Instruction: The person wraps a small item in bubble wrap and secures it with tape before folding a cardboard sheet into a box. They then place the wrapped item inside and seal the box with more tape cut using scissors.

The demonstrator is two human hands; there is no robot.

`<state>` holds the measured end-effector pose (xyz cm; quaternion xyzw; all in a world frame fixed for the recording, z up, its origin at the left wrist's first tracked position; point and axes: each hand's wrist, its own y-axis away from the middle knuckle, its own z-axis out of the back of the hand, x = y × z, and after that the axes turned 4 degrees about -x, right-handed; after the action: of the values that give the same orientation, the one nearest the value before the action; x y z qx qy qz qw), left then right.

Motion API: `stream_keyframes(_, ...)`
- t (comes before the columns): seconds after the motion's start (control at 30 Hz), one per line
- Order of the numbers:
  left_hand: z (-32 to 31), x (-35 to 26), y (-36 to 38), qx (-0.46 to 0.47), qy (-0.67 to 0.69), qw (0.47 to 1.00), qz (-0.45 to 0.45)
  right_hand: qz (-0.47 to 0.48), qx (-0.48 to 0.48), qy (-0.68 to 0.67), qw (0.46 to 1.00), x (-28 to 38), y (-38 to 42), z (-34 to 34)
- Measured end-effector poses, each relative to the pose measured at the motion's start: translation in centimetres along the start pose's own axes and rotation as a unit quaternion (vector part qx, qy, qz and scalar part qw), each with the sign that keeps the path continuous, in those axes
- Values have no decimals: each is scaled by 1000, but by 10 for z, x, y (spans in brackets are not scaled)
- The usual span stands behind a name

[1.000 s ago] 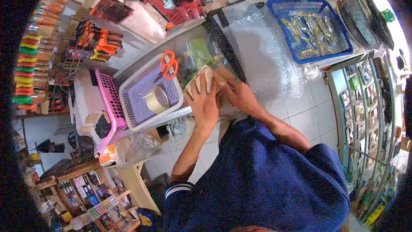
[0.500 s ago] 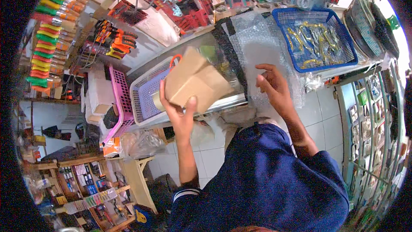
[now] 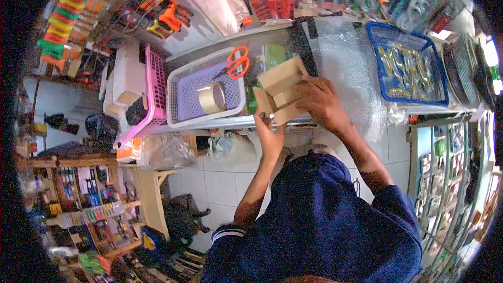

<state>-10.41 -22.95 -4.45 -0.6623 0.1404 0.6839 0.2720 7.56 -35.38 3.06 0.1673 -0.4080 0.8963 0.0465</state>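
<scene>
A small brown cardboard box [image 3: 280, 81] with its flaps open is held between both hands over the counter's front edge, and I look down into its inside. My left hand [image 3: 270, 135] grips its lower left side, thumb near the flap. On the right side of the box, my right hand [image 3: 322, 104] has its fingers closed around the wall and flap. Just left of the box stands a white and lilac basket [image 3: 178, 118]. It holds a roll of tape [image 3: 212, 98] and scissors with orange handles [image 3: 238, 63].
Bubble wrap [image 3: 343, 63] covers the counter to the right. Beyond it sits a blue basket [image 3: 385, 97] of bagged gold-coloured pieces. A pink basket [image 3: 155, 84] stands at the left. Packaged tools hang along the back, and glass-fronted shelves [image 3: 445, 162] stand at the right.
The box has moved right, away from above the basket, and turned so its open inside faces me. My right hand, free before, now holds it too. The tape and scissors are fully uncovered.
</scene>
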Motion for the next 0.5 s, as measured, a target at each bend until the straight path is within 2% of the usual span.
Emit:
stream_keyframes(0.17,26,-52,7,-77,-225,958,-161,-14,22,52,998,10,-4,-6)
stream_keyframes(0.3,66,-70,-8,-93,-181,968,-146,-29,21,94,995,5,16,-18)
stream_keyframes(0.5,134,-77,-49,-182,-231,944,-147,-112,31,72,991,37,-17,28)
